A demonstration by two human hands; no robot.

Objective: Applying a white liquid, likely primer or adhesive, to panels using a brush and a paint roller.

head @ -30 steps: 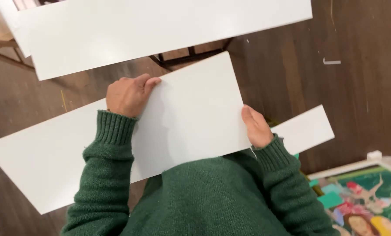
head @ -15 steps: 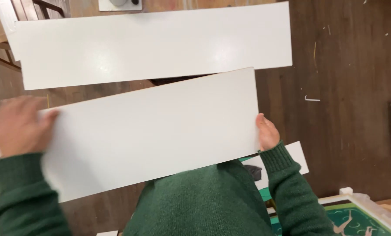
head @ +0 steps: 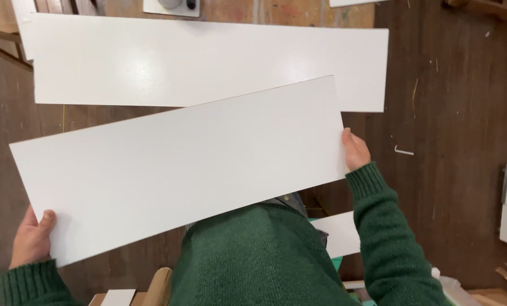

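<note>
Floorboards (head: 452,170), dark and littered with chips and a small white scrap (head: 403,151), are filling the background. Lying flat on them is the long white panel (head: 208,56), the biggest piece here, stretching almost across the view. Over its lower edge the person is holding a second white board (head: 179,170), tilted, left end low and near the body, right end higher and overlapping the floor panel's bottom right corner. By my reading, this is the carrying-and-positioning step: the board is up in the air between both hands, not yet set down. A next move would call for levelling that slant and keeping both short ends gripped evenly, since the piece is wide and could swing.

Green sweater sleeves are spreading wide, arms nearly at full reach. The left hand (head: 32,238) is clasping the lower left corner, thumb on top. The right hand (head: 355,150) is gripping the right short edge, fingers tucked behind.
</note>
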